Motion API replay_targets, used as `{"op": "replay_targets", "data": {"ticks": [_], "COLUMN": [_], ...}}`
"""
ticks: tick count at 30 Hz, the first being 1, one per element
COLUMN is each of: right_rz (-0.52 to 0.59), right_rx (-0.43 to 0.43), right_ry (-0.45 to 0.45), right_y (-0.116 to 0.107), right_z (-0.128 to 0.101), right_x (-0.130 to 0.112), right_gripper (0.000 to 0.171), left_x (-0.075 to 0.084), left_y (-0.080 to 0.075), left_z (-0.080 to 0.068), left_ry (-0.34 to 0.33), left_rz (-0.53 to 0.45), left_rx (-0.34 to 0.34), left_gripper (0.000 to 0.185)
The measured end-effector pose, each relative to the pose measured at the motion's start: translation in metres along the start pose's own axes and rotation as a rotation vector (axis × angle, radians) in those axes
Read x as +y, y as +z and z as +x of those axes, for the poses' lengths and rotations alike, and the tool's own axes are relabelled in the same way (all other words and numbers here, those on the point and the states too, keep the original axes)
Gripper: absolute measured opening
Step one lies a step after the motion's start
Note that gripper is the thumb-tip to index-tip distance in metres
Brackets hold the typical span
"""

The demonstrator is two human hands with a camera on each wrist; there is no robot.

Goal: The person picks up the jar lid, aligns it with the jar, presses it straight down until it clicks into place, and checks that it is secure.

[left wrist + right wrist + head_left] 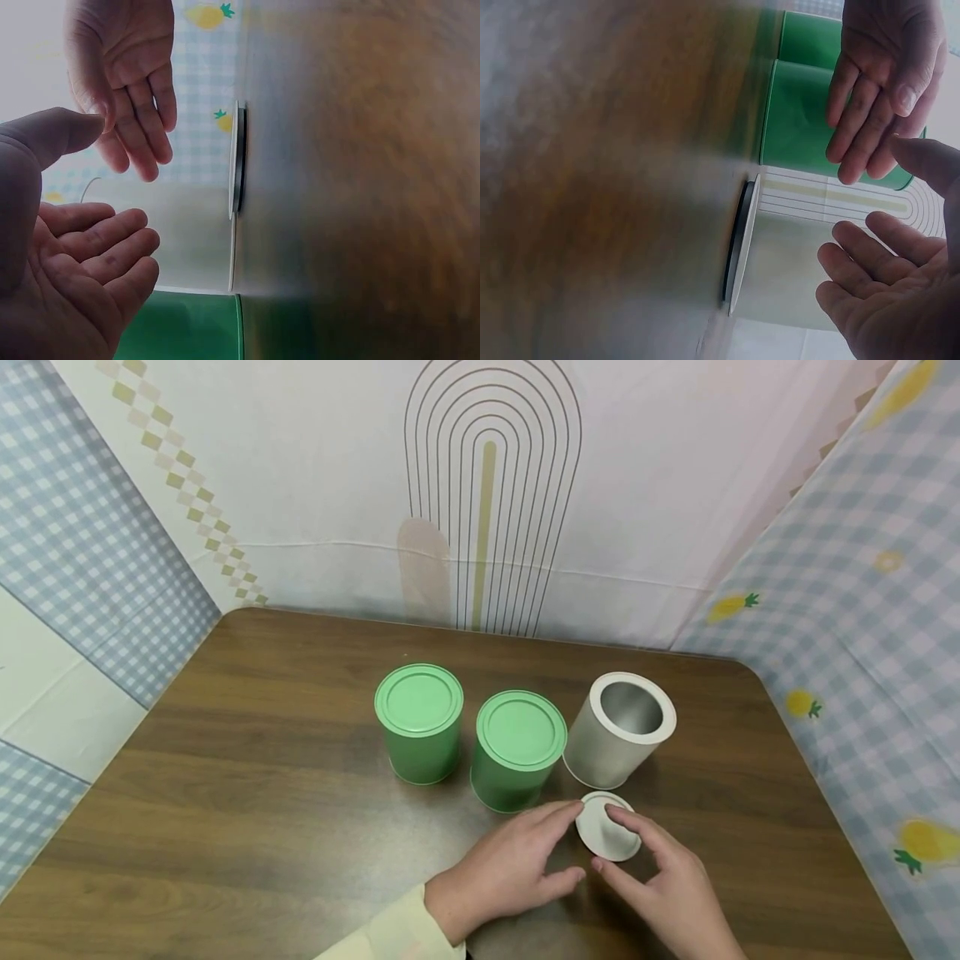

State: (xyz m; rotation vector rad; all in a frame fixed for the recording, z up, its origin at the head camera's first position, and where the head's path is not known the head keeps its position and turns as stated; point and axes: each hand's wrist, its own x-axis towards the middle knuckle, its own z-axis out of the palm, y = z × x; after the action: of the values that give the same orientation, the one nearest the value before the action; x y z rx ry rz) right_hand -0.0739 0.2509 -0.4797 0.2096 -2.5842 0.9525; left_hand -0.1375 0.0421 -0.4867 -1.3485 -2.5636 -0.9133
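A white round lid (609, 837) lies on the table just in front of an open white can (600, 752). My left hand (513, 864) hovers at the lid's left, fingers extended and thumb apart. From the right, my right hand (667, 881) reaches over the lid's near side with its fingers loosely bent. Both palms face each other with nothing between them. Seen edge-on in the left wrist view, the lid (235, 161) has a dark underside rim and sits below both hands. The right wrist view also shows the lid (742, 247) apart from the fingers.
Two green cans with lids on, one at the left (420, 752) and one in the middle (510, 781), stand beside the white can. The brown wooden table (247, 793) meets a patterned cloth backdrop (315, 468) behind and checked cloth at both sides.
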Motion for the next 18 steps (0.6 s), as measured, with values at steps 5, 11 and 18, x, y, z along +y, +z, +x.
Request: {"op": "replay_targets", "data": {"ticks": [5, 11, 18], "right_rz": [-0.001, -0.023, -0.060], "right_rx": [0.004, -0.005, -0.035], "right_ry": [-0.011, -0.009, 0.023], "right_y": [-0.0003, -0.0020, -0.0037], "right_z": [-0.0004, 0.0004, -0.0011], "right_x": [0.0010, 0.0023, 0.0055], "right_gripper": [0.062, 0.060, 0.059], "left_x": [-0.0002, -0.0015, -0.0029], "left_y": [0.0002, 0.0004, 0.0023], "left_z": [0.0012, 0.0039, 0.0057], "left_ry": [-0.019, -0.037, -0.051], "left_rz": [-0.003, -0.011, -0.017], "left_rx": [-0.012, -0.020, -0.049], "left_gripper": [0.067, 0.068, 0.068]}}
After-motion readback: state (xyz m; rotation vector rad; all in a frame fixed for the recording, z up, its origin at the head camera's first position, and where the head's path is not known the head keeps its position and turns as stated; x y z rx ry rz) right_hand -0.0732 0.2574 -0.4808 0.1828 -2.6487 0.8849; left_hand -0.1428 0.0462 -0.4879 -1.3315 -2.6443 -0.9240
